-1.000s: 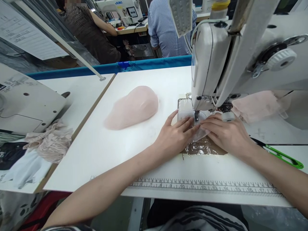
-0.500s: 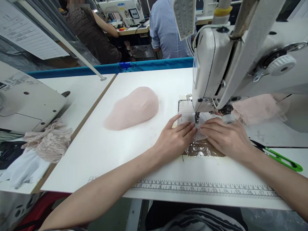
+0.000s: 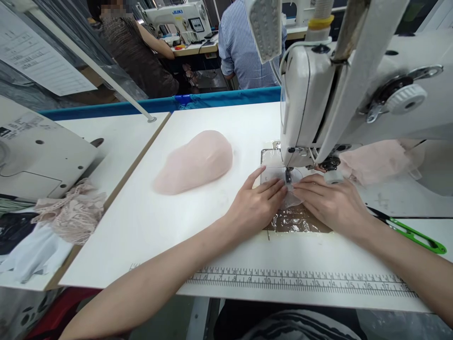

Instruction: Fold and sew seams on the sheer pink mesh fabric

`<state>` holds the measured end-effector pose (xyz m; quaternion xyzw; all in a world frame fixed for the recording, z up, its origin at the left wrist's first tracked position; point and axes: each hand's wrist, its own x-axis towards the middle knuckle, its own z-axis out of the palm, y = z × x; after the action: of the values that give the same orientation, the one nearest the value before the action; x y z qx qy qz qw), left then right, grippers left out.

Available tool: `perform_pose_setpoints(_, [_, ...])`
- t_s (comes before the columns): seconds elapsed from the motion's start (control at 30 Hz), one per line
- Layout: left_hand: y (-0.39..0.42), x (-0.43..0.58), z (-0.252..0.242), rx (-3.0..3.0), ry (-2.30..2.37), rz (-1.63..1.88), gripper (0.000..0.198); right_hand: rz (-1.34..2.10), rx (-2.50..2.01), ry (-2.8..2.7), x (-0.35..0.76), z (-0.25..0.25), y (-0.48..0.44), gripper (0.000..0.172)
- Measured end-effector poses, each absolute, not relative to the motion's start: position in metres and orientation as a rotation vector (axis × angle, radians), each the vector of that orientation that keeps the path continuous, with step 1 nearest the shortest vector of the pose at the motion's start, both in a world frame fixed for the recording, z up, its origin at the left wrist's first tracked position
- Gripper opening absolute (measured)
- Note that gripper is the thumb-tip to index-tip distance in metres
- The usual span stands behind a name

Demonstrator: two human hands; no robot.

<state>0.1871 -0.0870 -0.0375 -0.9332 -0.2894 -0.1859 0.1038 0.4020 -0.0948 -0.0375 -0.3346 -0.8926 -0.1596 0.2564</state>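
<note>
A small piece of sheer pale fabric [image 3: 292, 201] lies under the presser foot [image 3: 288, 176] of the sewing machine [image 3: 300, 108]. Left of the foot, my left hand [image 3: 260, 200] rests flat on the fabric, fingers stretched out and thumb apart. On the other side my right hand [image 3: 331, 200] has its fingers pressed together at the fabric's edge, close to the foot; its thumb is hidden. Beneath the fabric is a brown patch covered with shiny clear tape [image 3: 297, 219]. Pale pink fabric pieces [image 3: 198, 160] lie in a smooth heap left of my hands.
Green-handled snips [image 3: 412, 233] lie right of my right forearm. More pink fabric [image 3: 370, 160] sits behind the machine head. A printed ruler [image 3: 283, 279] runs along the front edge. Bundled pink strips [image 3: 79, 212] are at far left. Two people sit beyond the blue cloth edge [image 3: 230, 96].
The view has shifted slightly. My hands keep almost the same places on the fabric beside the presser foot.
</note>
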Motion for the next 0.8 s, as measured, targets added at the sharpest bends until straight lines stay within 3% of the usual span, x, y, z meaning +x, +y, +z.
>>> perform_pose_setpoints(0.8, [-0.0797, 0.1889, -0.0421, -2.745, -0.876, -0.564, 0.028, -0.484, -1.02, -2.426, 0.3991, -0.0346, -0.0919, 0.029])
